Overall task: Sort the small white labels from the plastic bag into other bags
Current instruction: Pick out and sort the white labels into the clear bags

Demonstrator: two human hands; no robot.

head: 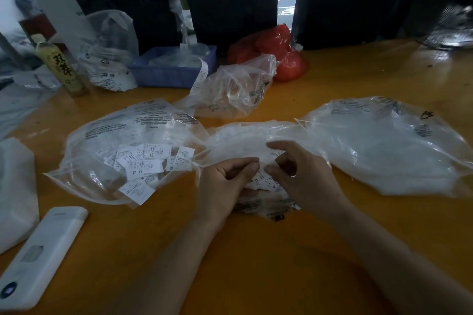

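Observation:
A clear plastic bag (pixel 245 138) lies in the middle of the yellow table, with small white labels (pixel 267 181) showing between my hands. My left hand (pixel 225 181) has its fingers curled and pinches at the labels and the bag's film. My right hand (pixel 299 174) reaches in from the right with curled fingers, pinching among the same labels. Another clear bag (pixel 102 135) to the left holds several white size labels (pixel 146 163). A third clear bag (pixel 384 148) lies to the right; its contents look pale and cannot be made out.
A crumpled clear bag (pixel 235 89) sits behind the middle one. Further back stand a blue basket (pixel 171 71), a red bag (pixel 279 51), a drink bottle (pixel 61 69) and another printed bag (pixel 107 51). A white power bank (pixel 38 256) lies front left.

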